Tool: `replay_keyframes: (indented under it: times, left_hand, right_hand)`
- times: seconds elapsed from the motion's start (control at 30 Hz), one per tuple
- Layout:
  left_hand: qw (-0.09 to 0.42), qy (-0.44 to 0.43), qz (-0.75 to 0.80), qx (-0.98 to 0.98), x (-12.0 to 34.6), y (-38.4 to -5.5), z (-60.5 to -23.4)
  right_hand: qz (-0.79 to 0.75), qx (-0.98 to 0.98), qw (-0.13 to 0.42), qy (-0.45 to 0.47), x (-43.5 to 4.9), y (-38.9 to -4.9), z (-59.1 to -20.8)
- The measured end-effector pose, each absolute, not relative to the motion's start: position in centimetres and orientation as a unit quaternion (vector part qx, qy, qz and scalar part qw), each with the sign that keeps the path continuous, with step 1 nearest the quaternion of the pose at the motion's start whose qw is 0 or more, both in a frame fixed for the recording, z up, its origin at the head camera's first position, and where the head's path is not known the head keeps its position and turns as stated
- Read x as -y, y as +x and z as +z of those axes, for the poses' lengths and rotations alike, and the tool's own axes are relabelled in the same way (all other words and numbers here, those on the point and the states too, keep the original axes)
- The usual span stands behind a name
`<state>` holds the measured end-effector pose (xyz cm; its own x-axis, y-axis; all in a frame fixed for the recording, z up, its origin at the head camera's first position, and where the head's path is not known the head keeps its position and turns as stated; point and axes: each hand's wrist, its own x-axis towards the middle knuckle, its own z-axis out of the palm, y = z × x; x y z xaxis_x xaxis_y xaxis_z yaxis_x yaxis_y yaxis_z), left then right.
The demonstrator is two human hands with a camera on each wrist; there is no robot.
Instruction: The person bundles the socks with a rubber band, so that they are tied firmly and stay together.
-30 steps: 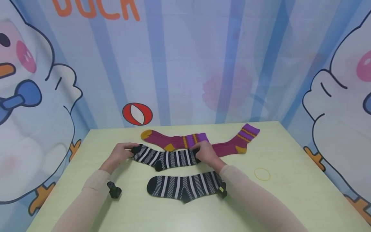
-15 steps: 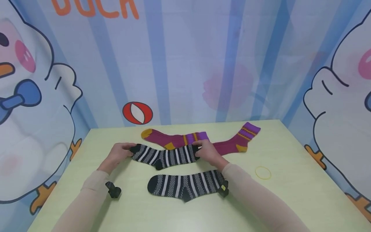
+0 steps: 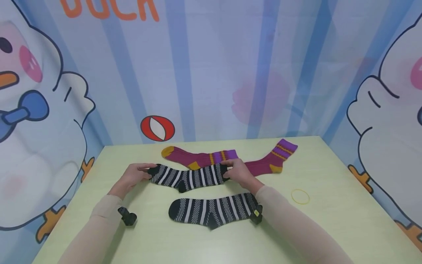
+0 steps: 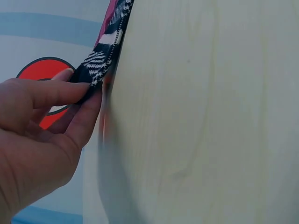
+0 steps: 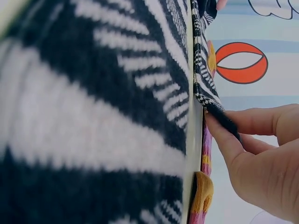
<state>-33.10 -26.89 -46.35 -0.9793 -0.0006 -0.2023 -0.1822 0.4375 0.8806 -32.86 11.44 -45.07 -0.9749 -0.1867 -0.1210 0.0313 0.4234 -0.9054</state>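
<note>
A black-and-white striped sock point(image 3: 194, 178) stretches between my two hands, its heel patch toward me. My left hand point(image 3: 134, 175) pinches its black toe between thumb and fingers, as the left wrist view also shows. At the other end, my right hand point(image 3: 240, 171) pinches the black cuff; the right wrist view has the thumb and fingers point(image 5: 257, 122) on its edge. Nearer to me a second striped sock point(image 3: 211, 212) lies flat, toe to the left, its cuff end partly behind the right wrist camera.
Two maroon socks with purple cuffs lie behind, the left one point(image 3: 184, 156) partly covered by the striped sock and the right one point(image 3: 267, 163) partly behind my right hand. A thin yellow band point(image 3: 300, 196) rests at the right on the pale table point(image 3: 343, 216). A printed cloth point(image 3: 211, 73) hangs behind.
Both hands keep their pinch on the striped sock. The right hand has shifted slightly to the right, and the sock's cuff end has risen a little in the view.
</note>
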Motion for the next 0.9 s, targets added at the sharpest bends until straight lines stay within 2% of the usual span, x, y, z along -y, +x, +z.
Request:
replay_keyframes:
  times: [0.37,0.9]
  left_hand:
    - [0.097,-0.053,0.541,-0.834,27.2,-33.2,-46.2]
    - [0.122,-0.044,0.592,-0.795,26.9,-31.9,-45.6]
  right_hand:
    - [-0.553,-0.825,0.109,-0.038,-11.7,-33.6,-45.5]
    - [-0.623,-0.766,0.159,-0.028,-13.5,-33.2,-44.7]
